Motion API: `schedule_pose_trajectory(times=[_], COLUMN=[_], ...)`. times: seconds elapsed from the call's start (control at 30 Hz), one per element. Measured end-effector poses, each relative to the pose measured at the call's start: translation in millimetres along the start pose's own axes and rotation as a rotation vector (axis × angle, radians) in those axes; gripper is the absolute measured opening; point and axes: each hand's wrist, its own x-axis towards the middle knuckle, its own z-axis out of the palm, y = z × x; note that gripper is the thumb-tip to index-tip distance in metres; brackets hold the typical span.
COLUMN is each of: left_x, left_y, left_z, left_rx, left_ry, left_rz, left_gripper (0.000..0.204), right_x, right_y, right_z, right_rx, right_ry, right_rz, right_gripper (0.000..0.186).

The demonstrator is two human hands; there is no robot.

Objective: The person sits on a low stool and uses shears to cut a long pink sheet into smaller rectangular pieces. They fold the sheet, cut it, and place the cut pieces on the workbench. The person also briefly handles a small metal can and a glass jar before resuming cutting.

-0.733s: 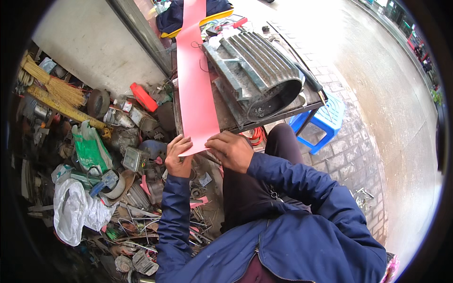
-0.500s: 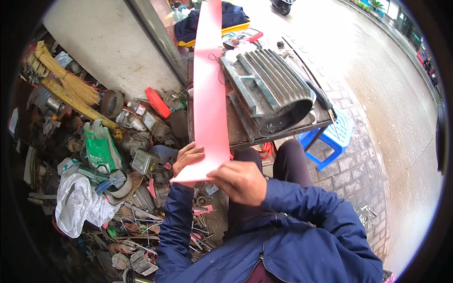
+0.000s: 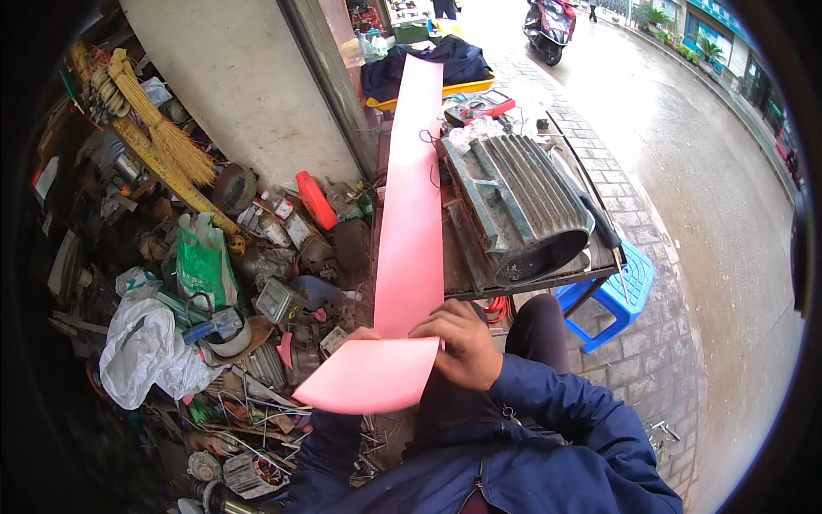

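Note:
A long strip of smooth pink sheet, paper or thin card by its look, stretches from my lap over the bench's left side. Its near end bends up and toward me as a wide flap. At the bend's right edge, my right hand is closed with the sheet pinched in its fingers. My left hand grips the left edge; the flap hides most of it. Right of the strip, a finned grey motor housing lies on the bench with its round opening toward me.
The bench also bears a red-and-grey meter and a yellow tray with dark cloth. A blue plastic stool stands at right. Heaped scrap, a straw broom and bags fill the left floor. A scooter is on the road.
The sheet's near end has been bent up into a broad flap facing me. My right hand has moved up and slightly right along the edge. The view has shifted, showing more of the road.

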Motion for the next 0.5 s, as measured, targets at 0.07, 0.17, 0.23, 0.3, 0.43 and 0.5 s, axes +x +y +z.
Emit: schedule_pose_trajectory(times=[0.07, 0.17, 0.23, 0.3, 0.43, 0.5], left_x=[-13.9, -23.6, -19.7, -3.5, 32.4, 41.5], left_y=[-5.7, -17.7, -21.5, -27.4, -46.4, -61.6], left_z=[-3.9, -3.7, -9.8, -18.3, -31.3, -27.2], left_rx=[0.332, -0.193, -0.556, -0.289, -0.19, -0.386], left_ry=[0.03, 0.074, 0.058, 0.334, 0.182, -0.052], left_rz=[0.065, 0.108, 0.149, 0.078, -0.022, -0.116], left_gripper=[0.037, 0.039, 0.036, 0.032, 0.025, 0.026], right_x=[-4.2, -18.1, -27.5, -34.0, -39.5, -41.0], right_y=[11.5, 14.4, 10.5, 3.6, -18.5, -26.5], right_z=[10.5, 20.0, 19.6, 15.0, 2.5, -5.8], right_rx=[0.09, 0.57, 0.803, 0.854, 0.883, 0.832], right_ry=[0.084, 0.075, 0.041, 0.027, -0.094, -0.16], right_rz=[0.184, 0.497, 0.633, 0.664, 0.671, 0.662], right_gripper=[0.018, 0.027, 0.04, 0.041, 0.039, 0.036])
